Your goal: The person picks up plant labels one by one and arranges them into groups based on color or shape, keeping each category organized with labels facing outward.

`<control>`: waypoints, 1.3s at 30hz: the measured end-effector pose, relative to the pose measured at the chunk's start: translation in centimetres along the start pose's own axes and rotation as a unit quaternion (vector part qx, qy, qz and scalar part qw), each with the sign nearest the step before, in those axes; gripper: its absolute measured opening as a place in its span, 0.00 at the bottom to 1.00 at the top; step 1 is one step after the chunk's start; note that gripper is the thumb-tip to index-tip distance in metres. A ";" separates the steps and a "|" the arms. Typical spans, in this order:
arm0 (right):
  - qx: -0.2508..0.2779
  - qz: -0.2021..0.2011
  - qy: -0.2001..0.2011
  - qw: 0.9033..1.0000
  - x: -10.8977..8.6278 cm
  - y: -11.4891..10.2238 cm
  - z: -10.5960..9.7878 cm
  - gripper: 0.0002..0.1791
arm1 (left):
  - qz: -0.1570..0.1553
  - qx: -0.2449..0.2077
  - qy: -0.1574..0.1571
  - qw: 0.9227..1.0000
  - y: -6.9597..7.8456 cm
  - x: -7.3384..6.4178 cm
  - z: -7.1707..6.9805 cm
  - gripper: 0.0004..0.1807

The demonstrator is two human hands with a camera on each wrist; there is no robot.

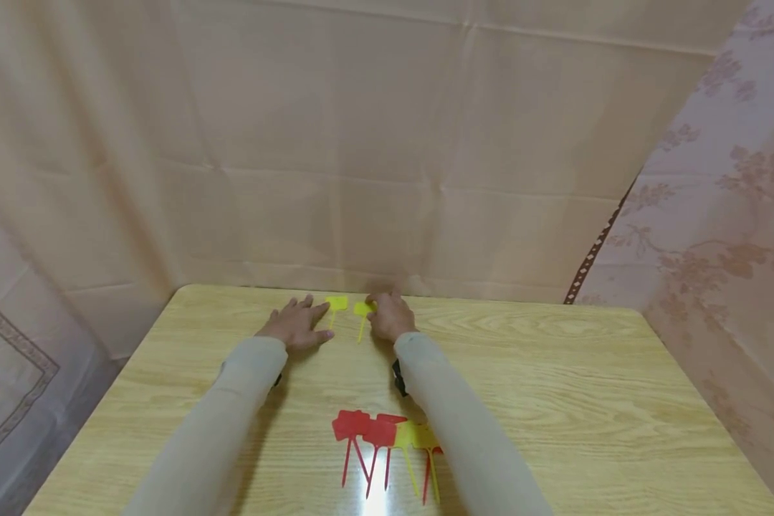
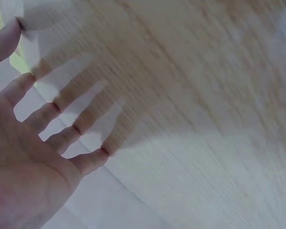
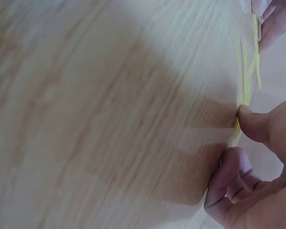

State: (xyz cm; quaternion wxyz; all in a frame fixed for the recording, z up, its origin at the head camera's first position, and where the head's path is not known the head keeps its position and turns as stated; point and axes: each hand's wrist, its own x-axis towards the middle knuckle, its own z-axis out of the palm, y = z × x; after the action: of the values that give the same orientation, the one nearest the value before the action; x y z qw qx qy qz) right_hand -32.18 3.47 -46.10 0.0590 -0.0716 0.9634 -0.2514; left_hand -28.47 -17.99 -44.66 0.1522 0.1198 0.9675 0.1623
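Two yellow T-type plant labels lie near the table's far edge, stems toward me. My left hand [image 1: 297, 324] is spread flat beside the left yellow label [image 1: 337, 303], its index fingertip at the label's edge. In the left wrist view the left fingers [image 2: 64, 138] are straight, tips on the wood. My right hand [image 1: 391, 315] is at the right yellow label [image 1: 362, 309], covering its right end. The right wrist view shows the thumb [image 3: 255, 124] and curled fingers at either side of a bit of yellow, pinching the label against the table.
Close to me on the wooden table [image 1: 555, 387] lies an overlapping row of red plant labels [image 1: 380, 432] and yellow plant labels [image 1: 405, 434], partly under my right forearm. A beige curtain [image 1: 387, 158] hangs along the far edge; a floral curtain [image 1: 735, 236] hangs at the right.
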 end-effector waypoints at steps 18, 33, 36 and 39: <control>0.017 -0.037 0.016 0.999 0.0 0.1 -0.3 0.26 | 0.007 0.025 0.006 1.000 0.1 0.0 -0.4 0.40; -0.057 -0.100 -0.051 0.992 -1.4 0.3 -1.1 0.42 | 0.002 0.032 0.006 0.999 0.1 -0.3 -0.6 0.39; -0.058 -0.094 -0.054 0.992 -1.2 0.4 -1.1 0.42 | 0.002 0.030 0.005 1.000 0.3 -0.3 -0.5 0.39; -0.060 -0.087 -0.059 0.993 -1.1 0.5 -1.2 0.42 | 0.005 0.031 0.005 1.000 0.4 -0.1 -0.3 0.40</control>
State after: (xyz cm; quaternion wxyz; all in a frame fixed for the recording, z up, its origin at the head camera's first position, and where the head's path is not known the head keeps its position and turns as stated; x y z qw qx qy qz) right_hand -31.31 4.67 -45.21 0.0893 -0.1734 0.9616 -0.1930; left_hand -28.38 -17.79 -44.20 0.1424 0.1280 0.9723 0.1339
